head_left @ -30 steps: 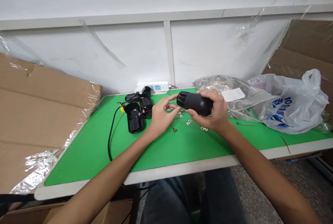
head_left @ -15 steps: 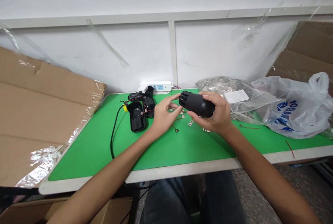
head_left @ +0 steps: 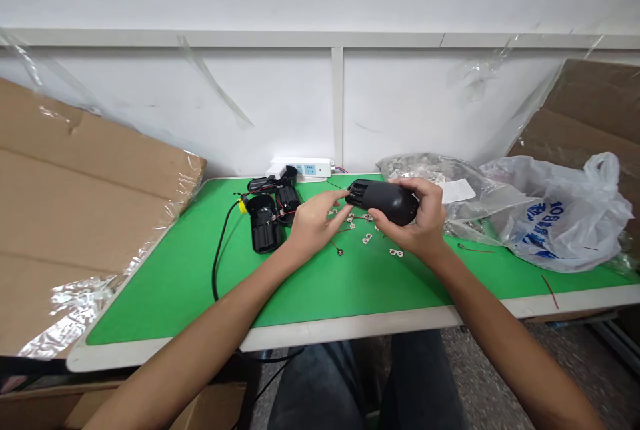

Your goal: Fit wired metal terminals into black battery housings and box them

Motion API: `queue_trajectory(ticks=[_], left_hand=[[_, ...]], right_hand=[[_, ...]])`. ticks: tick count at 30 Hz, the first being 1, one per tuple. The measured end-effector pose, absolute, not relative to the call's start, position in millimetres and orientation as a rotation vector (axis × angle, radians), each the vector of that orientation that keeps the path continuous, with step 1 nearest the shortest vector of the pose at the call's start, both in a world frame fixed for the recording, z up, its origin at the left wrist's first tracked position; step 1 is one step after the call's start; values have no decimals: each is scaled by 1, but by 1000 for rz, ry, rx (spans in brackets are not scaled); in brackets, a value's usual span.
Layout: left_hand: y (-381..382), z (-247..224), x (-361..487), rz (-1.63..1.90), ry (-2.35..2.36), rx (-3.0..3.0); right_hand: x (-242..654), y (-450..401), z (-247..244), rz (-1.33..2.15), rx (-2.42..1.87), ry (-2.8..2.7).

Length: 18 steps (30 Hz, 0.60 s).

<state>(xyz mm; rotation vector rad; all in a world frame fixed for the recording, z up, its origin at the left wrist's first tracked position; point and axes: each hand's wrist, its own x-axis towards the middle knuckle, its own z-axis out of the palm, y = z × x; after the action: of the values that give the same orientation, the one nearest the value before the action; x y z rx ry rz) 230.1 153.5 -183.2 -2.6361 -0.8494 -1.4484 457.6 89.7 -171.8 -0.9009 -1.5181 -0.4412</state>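
Note:
My right hand (head_left: 423,217) is wrapped round a black rounded housing (head_left: 387,201), held above the green table mat. At the housing's slotted left end, the thumb and fingertips of my left hand (head_left: 317,220) are close together; whether they hold a small part there is too small to tell. Below the housing lie several small metal contact plates (head_left: 367,239) and a contact with a short red wire (head_left: 341,252). To the left of my left hand rest more black housings (head_left: 265,227) with thin red wires.
A white power strip (head_left: 317,168) stands at the wall, with a black cable (head_left: 216,263) at the left. Plastic bags (head_left: 565,217) of parts fill the right back. Cardboard (head_left: 90,203) leans along the left edge.
The housing has turned slightly, showing more of its slotted end. My left fingertips have moved up to that end. The view has shifted a little.

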Motion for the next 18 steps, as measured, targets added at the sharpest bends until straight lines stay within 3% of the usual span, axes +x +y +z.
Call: queue_trajectory(ticks=[8,18], left_hand=[[154,-179,229,-1483,-668,-2615],[105,-159,246,-1704,-597,-2604]], right_hand=[[460,92,-172,-212,-869,-1464],[467,102,-167,855,-619,-1082]])
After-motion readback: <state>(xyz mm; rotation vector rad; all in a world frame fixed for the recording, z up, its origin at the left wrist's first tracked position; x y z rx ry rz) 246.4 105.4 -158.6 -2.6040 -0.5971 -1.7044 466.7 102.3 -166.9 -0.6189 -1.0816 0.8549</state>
